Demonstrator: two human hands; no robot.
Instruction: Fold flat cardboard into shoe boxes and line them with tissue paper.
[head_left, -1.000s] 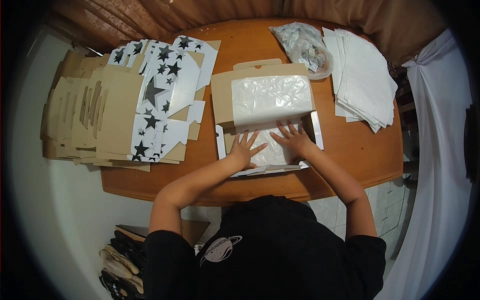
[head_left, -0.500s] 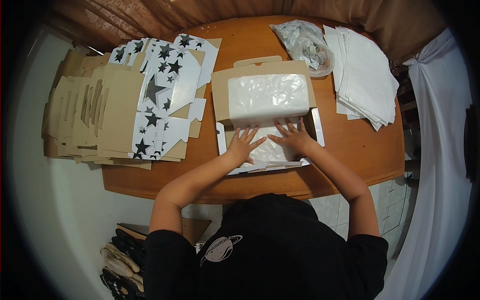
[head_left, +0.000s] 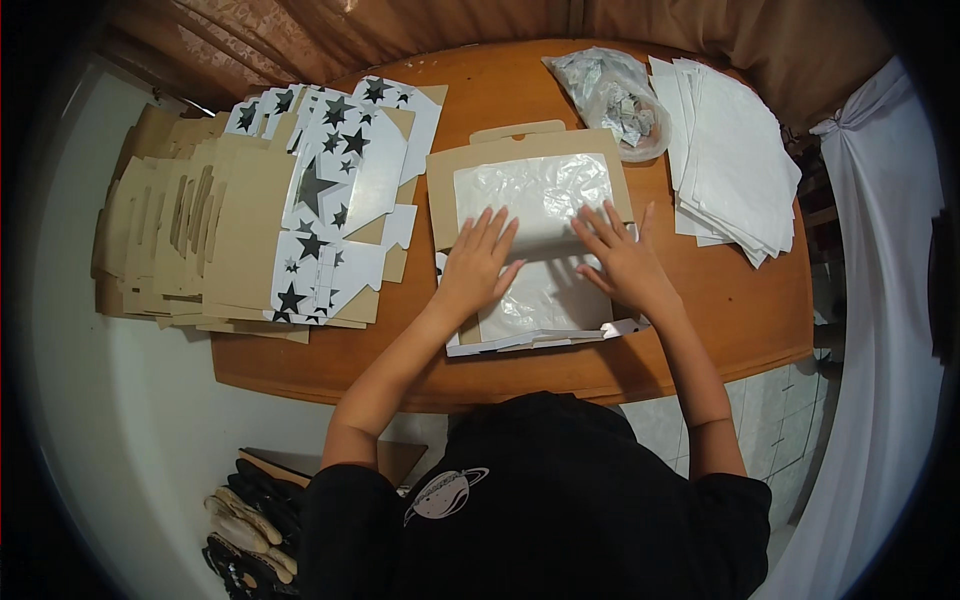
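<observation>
An open cardboard box [head_left: 440, 215], brown inside with white sides, sits in front of me, its lid laid back toward the far side. A glossy white sheet [head_left: 545, 300] lines the bottom and runs up over the inside of the lid. My left hand [head_left: 478, 262] is over the left side of the sheet, near the lid fold, fingers spread. Across from it my right hand [head_left: 625, 262] is over the right side, fingers also spread. Neither hand grips anything. Whether the palms touch the sheet I cannot tell.
Flat brown cardboard blanks [head_left: 240, 220] are piled on the left, with star-printed white ones [head_left: 345, 215] on top. At the far right lie a clear plastic bag [head_left: 610, 100] of small packets and a stack of white sheets [head_left: 735, 150]. Shoes [head_left: 250, 520] stand on the floor at lower left.
Both hands have moved up and away from me, from the box's bottom to the fold by the lid. They have also spread farther apart.
</observation>
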